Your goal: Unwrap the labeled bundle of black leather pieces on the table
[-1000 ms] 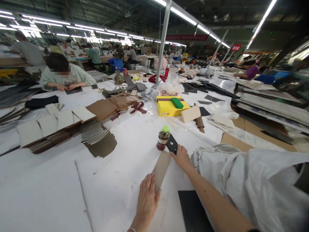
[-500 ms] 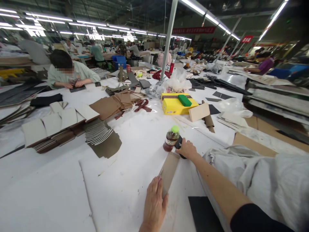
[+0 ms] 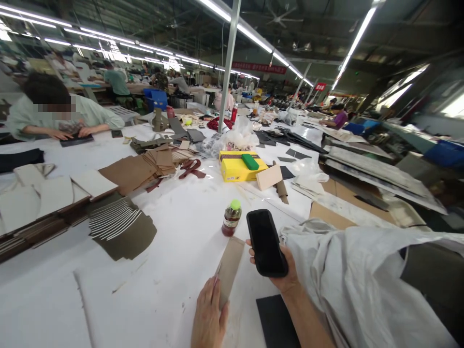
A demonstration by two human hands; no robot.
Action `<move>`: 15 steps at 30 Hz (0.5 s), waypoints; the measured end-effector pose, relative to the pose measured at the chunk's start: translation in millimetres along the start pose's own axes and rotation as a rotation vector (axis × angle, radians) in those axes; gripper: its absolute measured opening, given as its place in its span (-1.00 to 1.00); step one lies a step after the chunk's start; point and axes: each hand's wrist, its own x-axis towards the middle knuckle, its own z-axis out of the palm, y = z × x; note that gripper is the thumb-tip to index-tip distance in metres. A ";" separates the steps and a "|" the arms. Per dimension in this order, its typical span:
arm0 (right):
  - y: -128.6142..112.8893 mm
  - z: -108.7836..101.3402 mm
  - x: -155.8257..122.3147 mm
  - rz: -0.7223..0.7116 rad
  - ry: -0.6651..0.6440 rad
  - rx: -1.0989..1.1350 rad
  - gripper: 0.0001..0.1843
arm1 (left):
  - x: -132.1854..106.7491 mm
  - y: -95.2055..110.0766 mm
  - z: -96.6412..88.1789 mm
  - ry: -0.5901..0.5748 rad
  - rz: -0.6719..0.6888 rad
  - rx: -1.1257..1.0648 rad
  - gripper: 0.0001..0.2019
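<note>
My right hand (image 3: 288,270) grips a black smartphone (image 3: 266,243) from below and behind, its dark screen facing me. Stretched out and nearly flat, my left hand (image 3: 210,314) rests on the lower end of a beige strip (image 3: 231,263) on the white table. A thin stick (image 3: 217,273) shows at its fingertips; whether the fingers grip it I cannot tell. Just beyond the strip stands a bottle (image 3: 231,220) with a green cap and dark red liquid. A black sheet (image 3: 277,321) lies beside my right forearm, partly covered by it.
Stacked brown and white cut pieces (image 3: 123,174) lie to the left, an olive stack (image 3: 123,227) nearer. A yellow box (image 3: 237,169) carries a green block (image 3: 250,161). Pale cloth (image 3: 344,261) heaps at right. Across the table sits another person (image 3: 65,111), hands on a dark piece.
My right hand has picked the phone up from beside the bottle and brought it nearer, screen towards me. The view has turned right. My left hand stays on the strip.
</note>
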 end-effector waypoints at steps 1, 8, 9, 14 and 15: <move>-2.7 4.2 -5.3 0.006 -0.033 0.054 -0.27 | 0.0 -0.4 1.0 0.011 0.006 -0.001 -0.38; -1.3 21.2 -22.2 0.086 -0.135 0.292 -0.30 | -0.1 -0.5 2.1 0.034 0.003 -0.024 -0.38; 2.1 21.8 -23.4 0.100 -0.130 0.316 -0.30 | -0.3 -0.1 1.4 0.028 -0.001 -0.024 -0.38; 19.4 10.6 -23.2 0.148 -0.058 0.423 -0.26 | -0.4 1.9 -1.7 -0.016 -0.026 -0.018 -0.41; 21.8 6.9 -23.0 0.155 -0.044 0.437 -0.25 | -0.2 2.3 -2.0 -0.022 -0.033 -0.017 -0.42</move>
